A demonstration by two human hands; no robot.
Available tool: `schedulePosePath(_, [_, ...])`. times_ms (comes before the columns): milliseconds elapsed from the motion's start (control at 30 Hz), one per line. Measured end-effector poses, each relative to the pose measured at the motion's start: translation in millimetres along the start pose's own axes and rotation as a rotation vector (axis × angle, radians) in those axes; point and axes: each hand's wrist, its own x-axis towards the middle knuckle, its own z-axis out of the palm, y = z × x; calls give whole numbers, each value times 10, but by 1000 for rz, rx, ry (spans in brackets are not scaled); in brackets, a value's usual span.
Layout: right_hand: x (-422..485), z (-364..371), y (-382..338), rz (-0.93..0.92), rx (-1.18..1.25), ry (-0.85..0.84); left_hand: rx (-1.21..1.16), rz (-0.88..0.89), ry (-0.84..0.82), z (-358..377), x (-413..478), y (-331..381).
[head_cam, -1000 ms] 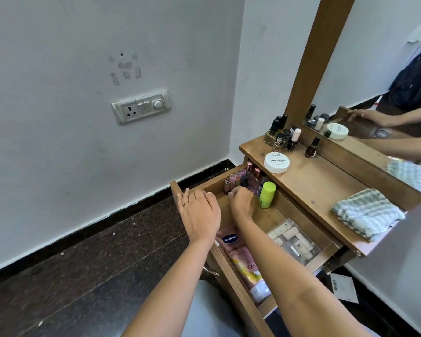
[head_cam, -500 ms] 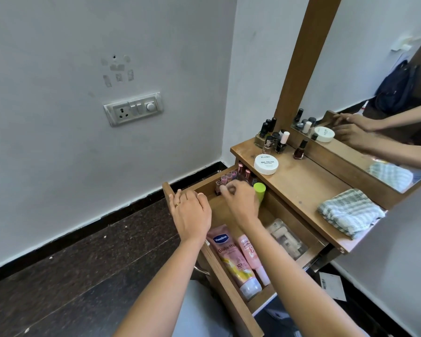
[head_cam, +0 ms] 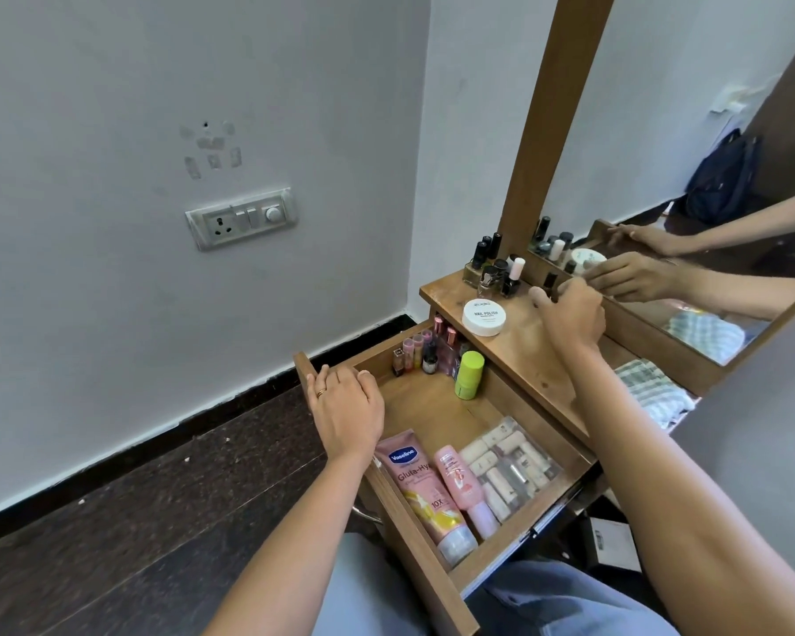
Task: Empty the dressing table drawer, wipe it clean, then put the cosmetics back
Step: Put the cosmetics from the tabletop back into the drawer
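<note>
The open wooden drawer holds a pink Vaseline tube, a small pink bottle, a clear pouch of small bottles, a green stick and several lipsticks in the far corner. My left hand is curled over the drawer's front edge near its left end. My right hand is up on the tabletop, thumb and fingers closed around a dark nail polish bottle that stands by the mirror's base.
A white nail polish remover jar and a cluster of nail polish bottles stand at the tabletop's far end. A checked cloth lies behind my right forearm. The mirror rises behind. A wall socket is at left.
My right hand has left the lipstick corner of the drawer and risen to the tabletop, onto the dark nail polish bottle. The left hand stays on the drawer front.
</note>
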Motion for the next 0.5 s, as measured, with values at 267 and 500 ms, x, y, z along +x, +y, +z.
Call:
schedulePosePath(267, [137, 181, 25, 95, -135, -67, -154, -46, 99, -21, -16, 24])
schedulePosePath(500, [141, 194, 59, 110, -82, -66, -200, -162, 123, -42, -30, 40])
